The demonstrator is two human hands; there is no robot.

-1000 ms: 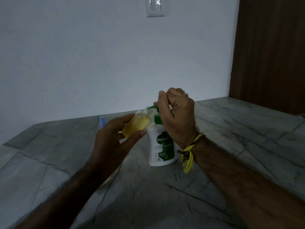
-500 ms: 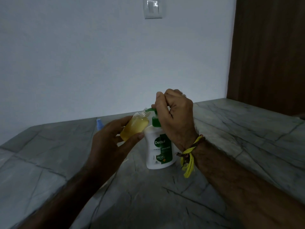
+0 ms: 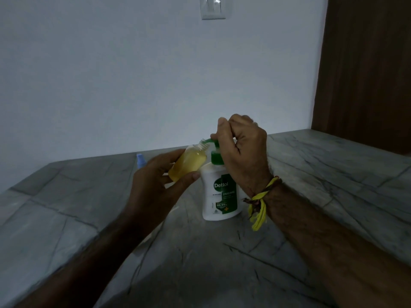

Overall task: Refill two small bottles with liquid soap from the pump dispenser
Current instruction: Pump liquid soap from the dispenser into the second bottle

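Holding the small bottle tilted in your left hand, you are keeping its open neck right at the green spout of the pump dispenser, which is standing upright on the grey counter. Yellow soap is filling most of the bottle. Judgement: the bottle is looking light, thin-walled plastic, likely squeezable and slick if soap runs down it, so you are best gripping it around the lower body, as now, with thumb below and fingers behind, clear of the neck. The dispenser is looking heavier and stable; take it by the pump head only for pressing.

Your left hand is curled around the bottle. Your right hand is closed over the pump head, fingers folded on top, thumb raised; whether it is pressing down cannot be told. A pale blue item, partly hidden, is standing on the counter behind your left hand.
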